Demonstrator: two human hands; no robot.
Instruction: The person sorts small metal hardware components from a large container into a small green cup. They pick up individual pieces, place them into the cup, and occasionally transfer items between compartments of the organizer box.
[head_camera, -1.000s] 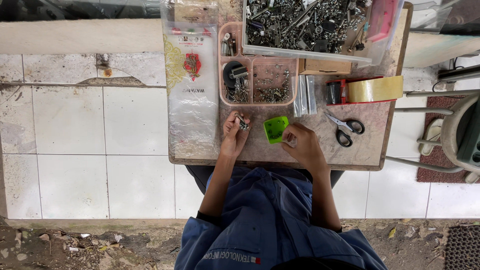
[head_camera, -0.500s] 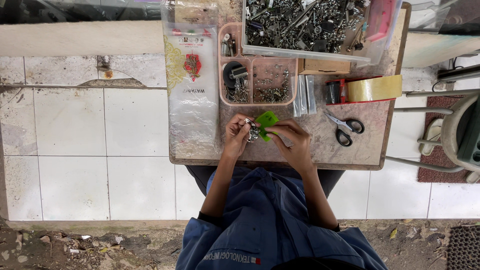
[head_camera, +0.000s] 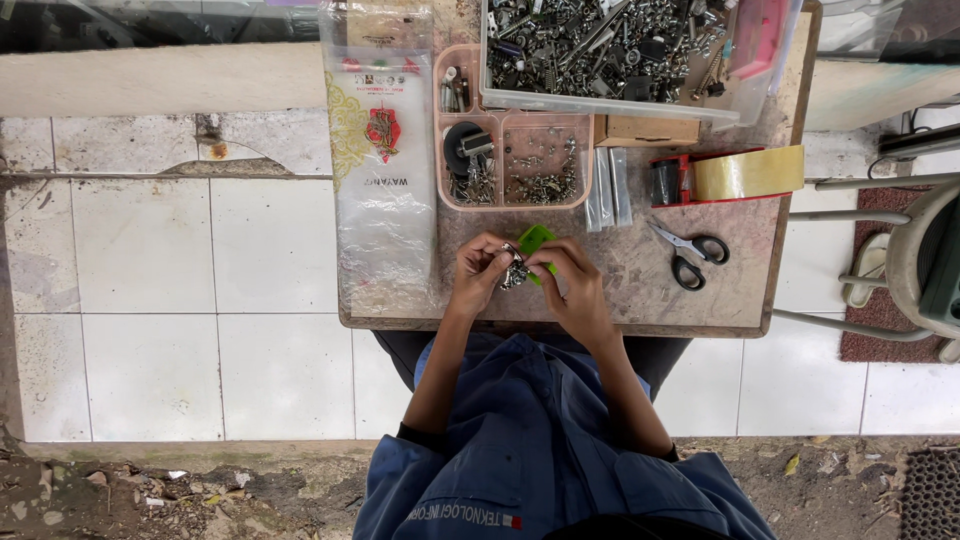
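Observation:
My left hand (head_camera: 478, 274) and my right hand (head_camera: 574, 285) meet over the near middle of a small worn table (head_camera: 650, 290). My right hand holds a small green plastic piece (head_camera: 536, 240) tilted toward the left hand. A small bunch of metal hardware (head_camera: 514, 271), screws or the like, sits pinched in my left fingers right against the green piece. The fingers hide how the metal parts and the green piece touch.
A pink compartment tray (head_camera: 515, 130) of screws lies just beyond my hands, a clear bin (head_camera: 610, 50) of mixed metal parts behind it. Plastic bags (head_camera: 385, 180) cover the table's left. Scissors (head_camera: 688, 252) and a tape dispenser (head_camera: 730, 175) lie right. White tiled floor surrounds the table.
My right hand picked the green piece up off the table and brought it to the left hand. Both hands now work close together over the metal parts.

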